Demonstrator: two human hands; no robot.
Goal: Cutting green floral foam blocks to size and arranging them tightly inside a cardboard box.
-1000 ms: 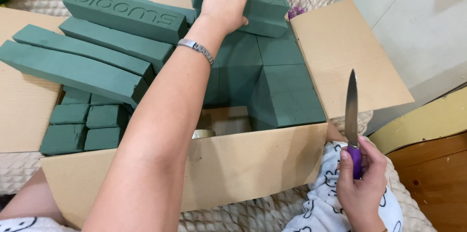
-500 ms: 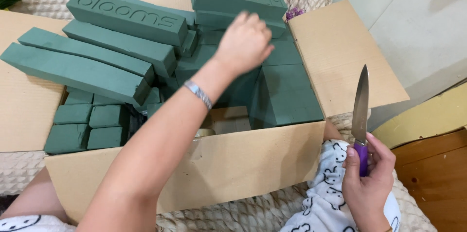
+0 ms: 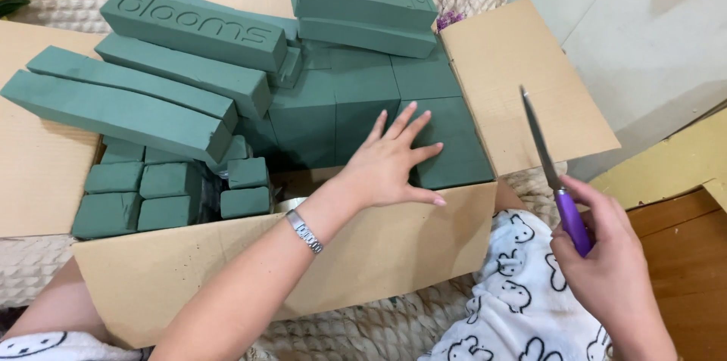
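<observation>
Left hand [image 3: 390,160], fingers spread wide, flat on a dark green foam block [image 3: 447,145] inside an open cardboard box [image 3: 363,255]. Right hand [image 3: 606,262], outside the box's right flap, closed around a purple-handled knife [image 3: 556,179], blade pointing up. Long green foam bricks [image 3: 129,107] stacked beyond and left of the left hand.

Left hand [image 3: 390,160] flat, fingers spread, right hand [image 3: 606,266] fisted, upright
</observation>
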